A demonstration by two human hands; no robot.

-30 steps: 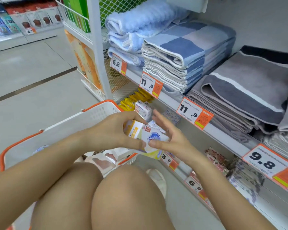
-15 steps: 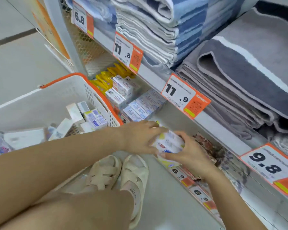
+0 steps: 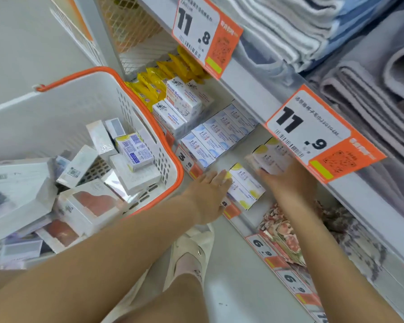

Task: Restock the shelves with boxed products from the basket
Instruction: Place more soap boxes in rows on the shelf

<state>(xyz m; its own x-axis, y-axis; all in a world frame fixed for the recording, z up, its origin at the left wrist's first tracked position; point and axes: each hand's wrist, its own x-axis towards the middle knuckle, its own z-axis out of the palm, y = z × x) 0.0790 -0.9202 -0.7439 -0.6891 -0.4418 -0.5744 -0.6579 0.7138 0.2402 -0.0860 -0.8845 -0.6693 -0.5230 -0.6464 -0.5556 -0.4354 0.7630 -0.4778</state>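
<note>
Seating two light, stiff boxes: left hand (image 3: pixel 210 194) flat against the near box (image 3: pixel 245 190); right hand (image 3: pixel 287 178) fingers clamp the far box (image 3: pixel 272 157). Grip the long sides.

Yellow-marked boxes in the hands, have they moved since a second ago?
Yes. The boxes went from above the basket rightwards onto the shelf under the 11.9 tag.

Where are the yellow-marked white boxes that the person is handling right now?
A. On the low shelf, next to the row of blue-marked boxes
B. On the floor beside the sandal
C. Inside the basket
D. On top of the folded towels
A: the left hand touches one yellow-marked box and the right hand another, both on the low shelf beside the blue-marked boxes, outside the basket.
</note>
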